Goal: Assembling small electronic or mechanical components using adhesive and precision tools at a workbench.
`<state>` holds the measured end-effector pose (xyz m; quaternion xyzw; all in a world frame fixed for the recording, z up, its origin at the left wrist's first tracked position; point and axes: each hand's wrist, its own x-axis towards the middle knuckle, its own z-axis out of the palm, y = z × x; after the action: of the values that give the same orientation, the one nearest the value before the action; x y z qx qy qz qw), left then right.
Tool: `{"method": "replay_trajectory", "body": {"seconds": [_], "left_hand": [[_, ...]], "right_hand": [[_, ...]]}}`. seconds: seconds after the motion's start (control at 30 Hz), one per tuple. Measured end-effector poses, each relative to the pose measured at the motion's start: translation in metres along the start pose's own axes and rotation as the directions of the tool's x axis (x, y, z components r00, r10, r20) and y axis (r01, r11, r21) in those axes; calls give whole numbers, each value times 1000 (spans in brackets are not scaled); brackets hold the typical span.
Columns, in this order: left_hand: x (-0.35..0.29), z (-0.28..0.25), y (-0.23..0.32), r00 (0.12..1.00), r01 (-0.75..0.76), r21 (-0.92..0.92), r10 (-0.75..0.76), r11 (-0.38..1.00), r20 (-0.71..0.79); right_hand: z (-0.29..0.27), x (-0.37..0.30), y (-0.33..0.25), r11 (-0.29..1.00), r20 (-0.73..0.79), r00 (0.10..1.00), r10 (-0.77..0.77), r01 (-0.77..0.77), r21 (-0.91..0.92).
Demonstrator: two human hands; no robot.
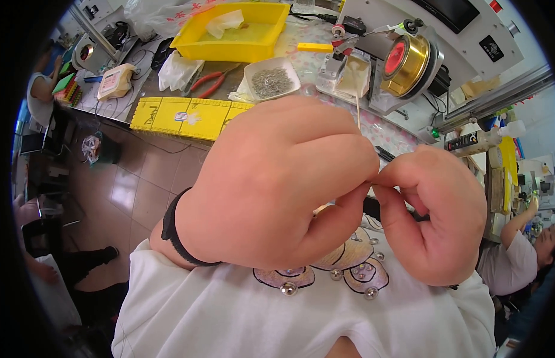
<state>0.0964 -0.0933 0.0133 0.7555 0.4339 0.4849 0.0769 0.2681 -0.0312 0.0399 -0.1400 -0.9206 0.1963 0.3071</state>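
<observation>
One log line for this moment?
left hand: pinching; right hand: pinching, against left; anything held: unclear; beyond: white tray, yellow basin

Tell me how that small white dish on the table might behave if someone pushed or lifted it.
The white dish looks broad and shallow, so it would probably slide rather than tip. Its sides hold their shape, suggesting it's fairly stiff. The loose silvery bits inside would likely shift or spill if tilted.
</observation>
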Motion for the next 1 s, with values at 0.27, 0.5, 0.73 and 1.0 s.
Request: {"method": "replay_trajectory", "body": {"seconds": [0.27,0.5,0.73,1.0], "left_hand": [[1,12,-5,995,-29,97,38,995,-93],[2,20,-12,985,-51,163,77,985,-155],[2,19,-12,990,-17,146,37,989,-137],[5,16,-12,992,22,61,-14,998,-124]], "right_hand": [[4,1,1,1000,-27,1000,3,-4,-30],[9,0,7,1000,-68,998,13,-14,-20],[9,-2,11,999,-51,997,50,-49,20],[3,-1,14,987,9,991,135,-135,86]]}}
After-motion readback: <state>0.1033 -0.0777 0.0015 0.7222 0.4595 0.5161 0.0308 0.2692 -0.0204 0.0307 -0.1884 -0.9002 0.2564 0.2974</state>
